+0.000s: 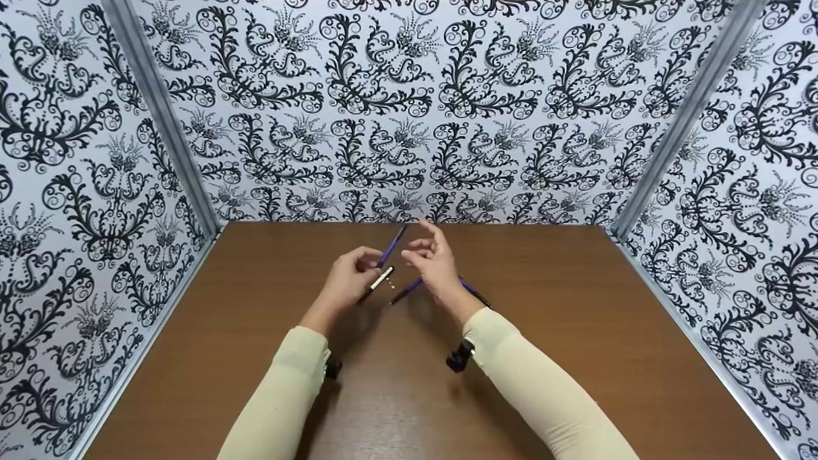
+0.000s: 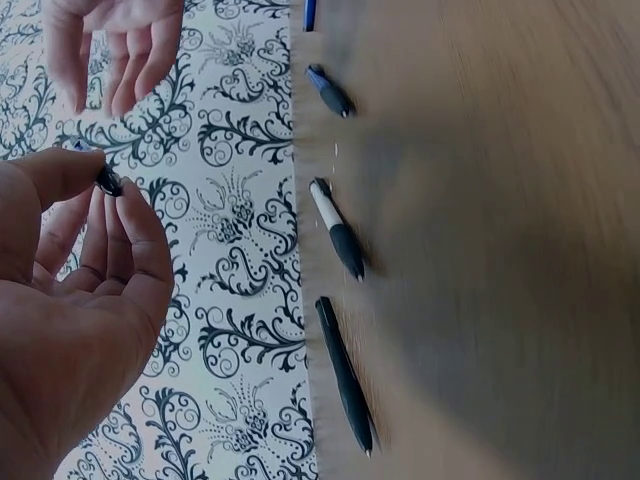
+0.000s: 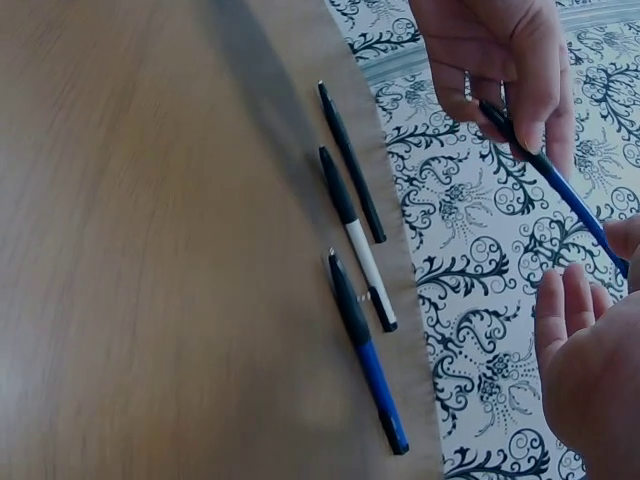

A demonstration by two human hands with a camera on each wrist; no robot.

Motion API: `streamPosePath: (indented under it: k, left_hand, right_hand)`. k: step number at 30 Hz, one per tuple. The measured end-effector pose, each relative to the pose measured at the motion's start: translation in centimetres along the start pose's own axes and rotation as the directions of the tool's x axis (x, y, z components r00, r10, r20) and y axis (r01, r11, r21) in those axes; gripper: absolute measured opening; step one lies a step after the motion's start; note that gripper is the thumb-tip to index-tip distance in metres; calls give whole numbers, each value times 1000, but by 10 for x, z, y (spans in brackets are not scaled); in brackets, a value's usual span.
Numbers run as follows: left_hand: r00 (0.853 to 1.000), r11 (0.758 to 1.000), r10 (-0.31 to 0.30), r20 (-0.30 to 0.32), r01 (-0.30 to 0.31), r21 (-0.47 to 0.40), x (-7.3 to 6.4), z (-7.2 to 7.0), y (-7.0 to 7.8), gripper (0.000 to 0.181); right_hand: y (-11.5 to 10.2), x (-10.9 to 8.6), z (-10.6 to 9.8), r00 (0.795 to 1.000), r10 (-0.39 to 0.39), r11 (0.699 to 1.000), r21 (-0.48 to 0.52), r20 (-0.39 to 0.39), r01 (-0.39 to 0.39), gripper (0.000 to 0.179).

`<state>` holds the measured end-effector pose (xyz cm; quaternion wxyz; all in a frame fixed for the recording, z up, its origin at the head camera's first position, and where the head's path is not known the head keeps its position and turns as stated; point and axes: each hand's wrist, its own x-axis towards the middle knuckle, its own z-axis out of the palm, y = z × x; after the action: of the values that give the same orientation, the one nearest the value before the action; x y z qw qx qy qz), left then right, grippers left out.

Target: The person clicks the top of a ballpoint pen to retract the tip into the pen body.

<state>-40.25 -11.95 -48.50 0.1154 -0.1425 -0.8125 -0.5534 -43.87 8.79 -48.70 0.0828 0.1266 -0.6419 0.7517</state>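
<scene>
My left hand (image 1: 352, 276) pinches a blue pen with a black grip (image 3: 575, 205) near its black end, between thumb and fingers. The pen is raised above the table and slants up and away in the head view. Close to its far end is my right hand (image 1: 436, 260), fingers loosely bent and holding nothing; in the left wrist view this right hand (image 2: 115, 55) hangs apart from the pen. Below the hands lie a white pen with a black grip (image 2: 338, 228), a black pen (image 2: 345, 380) and a blue pen with a black grip (image 3: 368, 355).
Another blue pen (image 1: 476, 294) lies on the brown wooden table (image 1: 255, 358), partly behind my right wrist. Patterned black-and-white walls (image 1: 396, 108) with grey metal posts (image 1: 169, 115) enclose the back and sides. The pens on the table lie near its far edge in the wrist views.
</scene>
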Motion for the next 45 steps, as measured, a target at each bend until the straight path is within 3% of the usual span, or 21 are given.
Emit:
streamPosePath:
  k: [12,20,28,36,45]
  left_hand:
    - [998,998,-54,-6,55,34,-5,-27,-13,26]
    - [998,997,-54,17,53,56,-9,-52,-32,27]
    - [994,991,-109,0,109,84,-19,-77,-46,26]
    - [996,986,-88,-11,88,142,-20,-95,-62,25]
    - [995,980,-92,-23,95,177,-22,-110,-72,25]
  right_hand:
    - [4,-9,-22,998,26,996,-82,49,-22,78]
    - [2,-12,-30,998,21,994,-105,52,-15,81]
    - [4,-16,-43,998,30,993,-117,56,-23,85]
    - [4,-21,-54,997,25,997,-72,77,-19,86]
    - [5,-23,-64,996,44,995,-93,72,-37,86]
